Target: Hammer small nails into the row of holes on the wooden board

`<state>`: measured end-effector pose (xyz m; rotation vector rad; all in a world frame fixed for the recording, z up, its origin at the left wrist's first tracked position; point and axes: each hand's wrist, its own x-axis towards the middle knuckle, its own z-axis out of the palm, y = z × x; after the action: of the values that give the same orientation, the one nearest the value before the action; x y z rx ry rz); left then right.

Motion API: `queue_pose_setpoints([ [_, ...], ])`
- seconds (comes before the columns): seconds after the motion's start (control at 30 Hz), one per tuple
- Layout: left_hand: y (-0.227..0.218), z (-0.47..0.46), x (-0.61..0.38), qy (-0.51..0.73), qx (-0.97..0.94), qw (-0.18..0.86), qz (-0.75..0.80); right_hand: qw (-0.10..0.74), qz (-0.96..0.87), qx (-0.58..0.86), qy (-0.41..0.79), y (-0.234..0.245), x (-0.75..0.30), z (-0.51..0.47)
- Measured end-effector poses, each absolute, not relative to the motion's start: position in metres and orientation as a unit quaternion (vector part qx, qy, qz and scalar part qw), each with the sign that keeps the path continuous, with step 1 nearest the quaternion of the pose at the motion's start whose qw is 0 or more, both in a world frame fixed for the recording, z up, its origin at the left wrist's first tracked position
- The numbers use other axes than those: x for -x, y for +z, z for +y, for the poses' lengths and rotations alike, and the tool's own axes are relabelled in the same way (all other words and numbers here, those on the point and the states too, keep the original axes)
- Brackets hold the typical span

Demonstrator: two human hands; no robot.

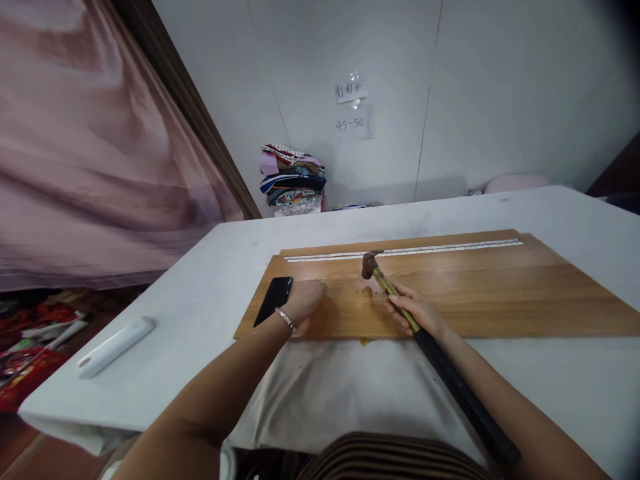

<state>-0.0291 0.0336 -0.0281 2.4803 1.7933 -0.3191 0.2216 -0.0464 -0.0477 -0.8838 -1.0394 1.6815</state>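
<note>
My right hand (413, 310) is closed around the handle of a claw hammer (383, 280), gripping it partway up, above the black grip. The rusty head is raised over the wooden board (475, 293), and the black grip end points back towards me. My left hand (306, 300), with a bracelet at the wrist, is low over the left part of the board. Its fingers are curled together, and whatever is between them is too small to make out. A black phone (274, 300) lies on the board just left of that hand.
Two pale, marked strips (450, 248) run along the board's far side. The board rests on a white-covered table (200, 280). A white, long object (116, 348) lies at the left. Folded clothes (293, 180) are stacked at the back, against the wall. A pink curtain (100, 147) hangs left.
</note>
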Motion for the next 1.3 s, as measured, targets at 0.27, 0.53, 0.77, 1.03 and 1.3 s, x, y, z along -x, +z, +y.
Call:
queue_pose_setpoints([
  [0.27, -0.017, 0.036, 0.034, -0.104, -0.826, 0.081, 0.548, 0.472, -0.407, 0.369, 0.690, -0.047, -0.221, -0.048],
  [0.53, -0.020, 0.037, -0.002, 0.098, -0.815, 0.255, 0.511, 0.474, -0.406, 0.373, 0.686, -0.050, -0.223, -0.048],
  [0.77, -0.062, 0.045, -0.024, 0.231, -0.767, 0.347, 0.488, 0.479, -0.400, 0.371, 0.688, -0.055, -0.225, -0.046],
  [1.03, -0.067, 0.039, -0.023, 0.238, -0.764, 0.336, 0.497, 0.474, -0.398, 0.375, 0.690, -0.052, -0.225, -0.046],
  [1.3, -0.057, 0.039, -0.026, 0.202, -0.785, 0.293, 0.507, 0.471, -0.405, 0.377, 0.687, -0.051, -0.224, -0.047],
])
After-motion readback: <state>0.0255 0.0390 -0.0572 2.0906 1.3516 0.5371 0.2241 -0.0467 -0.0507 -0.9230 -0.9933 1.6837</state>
